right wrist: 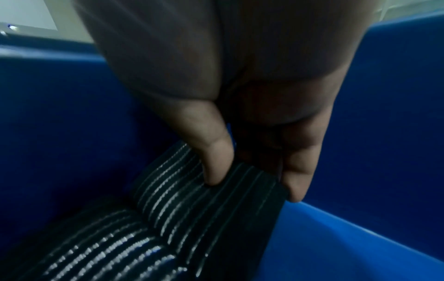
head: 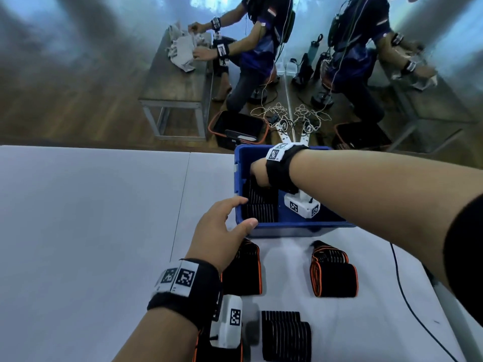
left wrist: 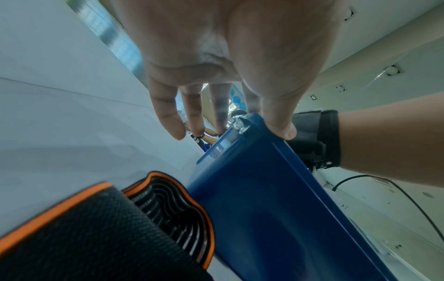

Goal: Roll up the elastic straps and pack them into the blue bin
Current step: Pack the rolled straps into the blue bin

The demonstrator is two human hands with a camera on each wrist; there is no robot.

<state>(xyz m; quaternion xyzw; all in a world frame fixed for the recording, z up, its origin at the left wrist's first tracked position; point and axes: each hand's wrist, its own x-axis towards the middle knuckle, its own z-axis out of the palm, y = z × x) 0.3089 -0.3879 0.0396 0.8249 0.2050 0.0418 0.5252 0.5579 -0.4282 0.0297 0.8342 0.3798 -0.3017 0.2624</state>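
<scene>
The blue bin (head: 295, 226) stands on the white table (head: 91, 231). My right hand (head: 257, 176) reaches inside it and pinches a rolled black strap with white stripes (head: 257, 195); a second striped roll (head: 258, 213) lies just in front of it. The right wrist view shows the right hand (right wrist: 257, 176) with thumb and fingers on the upper roll (right wrist: 211, 209), beside the other roll (right wrist: 108, 247) and the bin wall (right wrist: 60, 114). My left hand (head: 230, 218) rests with straight fingers on the bin's near-left corner; in the left wrist view its thumb (left wrist: 283, 131) touches the bin rim (left wrist: 259, 133).
Unrolled straps lie in front of the bin: two orange-edged ones (head: 245, 270) (head: 333, 273) and a striped one (head: 286, 335). A black cable (head: 407, 296) crosses the table's right side. Beyond the table are a black crate (head: 237, 130), floor cables and another person at a wooden bench.
</scene>
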